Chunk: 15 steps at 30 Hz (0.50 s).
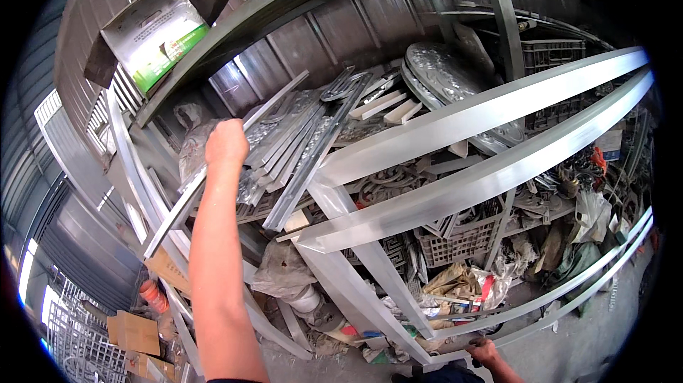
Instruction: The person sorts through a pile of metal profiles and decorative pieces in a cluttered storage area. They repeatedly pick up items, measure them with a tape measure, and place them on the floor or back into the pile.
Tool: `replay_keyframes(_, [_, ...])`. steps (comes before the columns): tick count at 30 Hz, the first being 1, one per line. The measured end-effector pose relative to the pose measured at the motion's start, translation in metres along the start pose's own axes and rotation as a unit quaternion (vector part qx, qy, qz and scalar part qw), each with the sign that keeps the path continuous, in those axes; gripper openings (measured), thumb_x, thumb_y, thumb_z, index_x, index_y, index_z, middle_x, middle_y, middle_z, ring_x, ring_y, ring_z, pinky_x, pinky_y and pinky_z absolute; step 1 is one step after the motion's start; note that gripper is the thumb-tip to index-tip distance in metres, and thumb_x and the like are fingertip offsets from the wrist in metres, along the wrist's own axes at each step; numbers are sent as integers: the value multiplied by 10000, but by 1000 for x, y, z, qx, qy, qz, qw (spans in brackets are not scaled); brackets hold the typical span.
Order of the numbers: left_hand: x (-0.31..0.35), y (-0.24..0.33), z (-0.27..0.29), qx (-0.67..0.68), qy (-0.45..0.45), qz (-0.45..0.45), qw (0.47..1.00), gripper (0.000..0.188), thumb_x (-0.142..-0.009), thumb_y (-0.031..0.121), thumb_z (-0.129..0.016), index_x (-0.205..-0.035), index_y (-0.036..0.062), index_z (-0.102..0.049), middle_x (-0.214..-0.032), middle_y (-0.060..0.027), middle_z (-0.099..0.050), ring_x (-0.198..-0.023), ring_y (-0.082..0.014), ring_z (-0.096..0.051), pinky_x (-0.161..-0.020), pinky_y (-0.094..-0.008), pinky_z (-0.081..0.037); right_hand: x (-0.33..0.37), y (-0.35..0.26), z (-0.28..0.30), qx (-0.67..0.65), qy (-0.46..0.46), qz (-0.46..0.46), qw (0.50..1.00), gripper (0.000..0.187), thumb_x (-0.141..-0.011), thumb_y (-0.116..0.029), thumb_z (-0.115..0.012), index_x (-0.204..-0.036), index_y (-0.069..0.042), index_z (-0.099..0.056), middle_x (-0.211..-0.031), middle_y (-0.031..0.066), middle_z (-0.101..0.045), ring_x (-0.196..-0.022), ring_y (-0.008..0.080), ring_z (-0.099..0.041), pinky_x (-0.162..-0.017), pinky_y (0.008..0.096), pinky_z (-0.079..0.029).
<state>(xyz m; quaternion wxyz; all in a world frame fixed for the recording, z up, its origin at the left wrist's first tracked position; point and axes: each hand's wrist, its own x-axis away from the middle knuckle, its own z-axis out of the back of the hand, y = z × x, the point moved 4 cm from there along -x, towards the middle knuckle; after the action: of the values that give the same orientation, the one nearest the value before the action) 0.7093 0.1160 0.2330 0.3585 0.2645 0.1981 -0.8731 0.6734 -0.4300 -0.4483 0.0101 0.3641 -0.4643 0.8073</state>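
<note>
My left hand (226, 142) is closed around a long, narrow metal strip (173, 221). The strip slants from low at the left up over the shelf. Beside that hand, a pile of grey metal profiles (299, 130) lies on the shelf. At the lower edge, my right hand (484, 352) has its fingers curled, close to the lower rail of a large silver metal frame (455, 226). What those fingers hold, if anything, I cannot make out. The frame's wide bars run from the middle toward the far right.
Round ornamental metal plates (445, 73) lean behind the profiles. Under the shelf are a plastic crate (459, 240), a wrapped bucket (288, 273) and crumpled bags. A white-and-green carton (156, 34) sits up at left. Cardboard boxes (135, 333) stand at lower left.
</note>
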Motion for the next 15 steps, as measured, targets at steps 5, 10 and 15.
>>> replay_keyframes(5, [-25, 4, -32, -8, -27, 14, 1000, 254, -859, 58, -541, -1045, 70, -713, -1120, -210, -668, -1066, -377, -644, -901, -466, -530, 19, -5, 21, -53, 39, -35, 997, 440, -756, -244, -738, -1085, 44, -689, -798, 139, -710, -628, 171, -650, -618, 320, -540])
replay_keyframes(10, [-36, -1, -45, 4, -30, 50, 998, 246, -829, 85, -642, -1054, 5, -700, -1130, -230, -663, -1073, -367, -645, -915, -452, -529, 25, -2, 27, -51, 45, -41, 997, 428, -765, -215, -730, -1068, 82, -678, -731, 111, -674, -616, 175, -633, -570, 322, -528])
replay_keyframes(15, [-49, -23, -72, 51, -70, 25, 996, 509, -600, 262, -888, -1011, 17, -712, -1074, -235, -677, -1044, -361, -655, -904, -417, -531, 25, -28, 17, -28, 22, -35, 999, 424, -771, -213, -730, -1079, 73, -676, -729, 113, -675, -617, 174, -640, -556, 324, -525])
